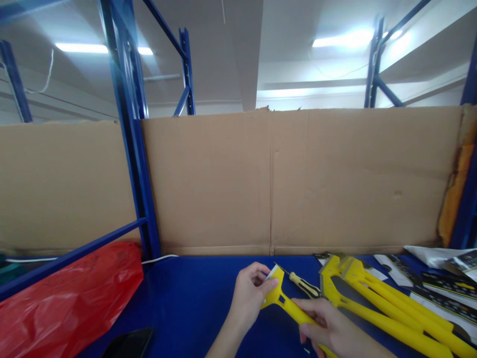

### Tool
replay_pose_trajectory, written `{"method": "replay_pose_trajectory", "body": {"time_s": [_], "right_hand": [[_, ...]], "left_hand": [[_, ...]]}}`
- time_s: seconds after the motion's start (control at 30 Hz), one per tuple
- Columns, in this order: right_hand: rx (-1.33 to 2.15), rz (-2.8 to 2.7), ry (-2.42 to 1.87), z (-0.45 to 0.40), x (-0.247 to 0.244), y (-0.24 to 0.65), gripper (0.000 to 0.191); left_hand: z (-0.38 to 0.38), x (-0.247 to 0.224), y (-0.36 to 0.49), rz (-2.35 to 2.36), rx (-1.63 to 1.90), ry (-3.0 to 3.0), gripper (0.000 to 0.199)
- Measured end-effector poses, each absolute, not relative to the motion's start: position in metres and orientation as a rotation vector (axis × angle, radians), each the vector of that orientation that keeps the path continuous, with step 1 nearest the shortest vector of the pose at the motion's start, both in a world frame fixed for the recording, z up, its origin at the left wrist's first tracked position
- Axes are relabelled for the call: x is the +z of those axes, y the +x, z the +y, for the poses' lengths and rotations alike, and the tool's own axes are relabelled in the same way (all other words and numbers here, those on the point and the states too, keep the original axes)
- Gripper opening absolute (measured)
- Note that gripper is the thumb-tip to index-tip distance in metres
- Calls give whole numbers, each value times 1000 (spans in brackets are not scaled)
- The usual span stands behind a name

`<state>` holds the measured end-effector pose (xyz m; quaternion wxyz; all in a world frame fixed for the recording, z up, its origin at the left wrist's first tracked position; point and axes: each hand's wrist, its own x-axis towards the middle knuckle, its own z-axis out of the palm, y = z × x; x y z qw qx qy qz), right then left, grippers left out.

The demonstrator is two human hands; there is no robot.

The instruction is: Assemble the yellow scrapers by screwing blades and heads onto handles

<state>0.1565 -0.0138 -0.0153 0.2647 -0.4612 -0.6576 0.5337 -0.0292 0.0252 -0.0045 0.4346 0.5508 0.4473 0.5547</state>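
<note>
A yellow scraper [291,309] is held between my two hands above the blue shelf [190,303]. My left hand [250,287] pinches its wide head, near the pale blade edge. Around the handle are the closed fingers of my right hand [323,325]. Just behind the scraper lies a screwdriver [306,285] with a cream and black handle, its shaft pointing away to the left. To the right of my right hand, several more yellow scrapers [391,318] rest side by side, heads toward the back.
Black and white printed packages [443,293] lie at the far right. On the left are a red plastic bag [74,303] and a dark phone [128,344]. Cardboard panels [208,184] close off the back, and a blue metal post [136,149] rises at the left.
</note>
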Motion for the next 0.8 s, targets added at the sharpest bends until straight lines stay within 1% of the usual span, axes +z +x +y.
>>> {"method": "replay_pose_trajectory", "body": {"time_s": [0.13,0.23,0.33,0.43,0.5,0.63,0.73,0.77,0.8], "right_hand": [[1577,-1691,-1182,-16,-5,153,25],[1610,-1634,-1162,-18,-1,152,20],[1646,-1543,-1140,-18,-2,153,26],[1674,-1381,-1166,-17,-5,156,46],[1695,-1330,-1182,-16,-6,159,52],[1728,-1315,-1150,-17,-3,162,48],[1773,-1354,-1078,-19,5,164,37],[1783,-1384,-1084,-20,7,164,38],[1797,-1418,-1094,-19,9,165,45]], "left_hand": [[27,-12,-29,1159,1388,1511,16],[22,-15,-29,1207,1361,1699,23],[14,-14,-32,1262,1354,2053,34],[7,-13,-38,1272,1251,2467,45],[5,-15,-40,1295,1168,2643,51],[10,-20,-41,1393,1066,2867,52],[13,-20,-39,1471,988,2952,53],[12,-19,-38,1488,960,2951,56],[12,-18,-37,1498,935,2931,58]]}}
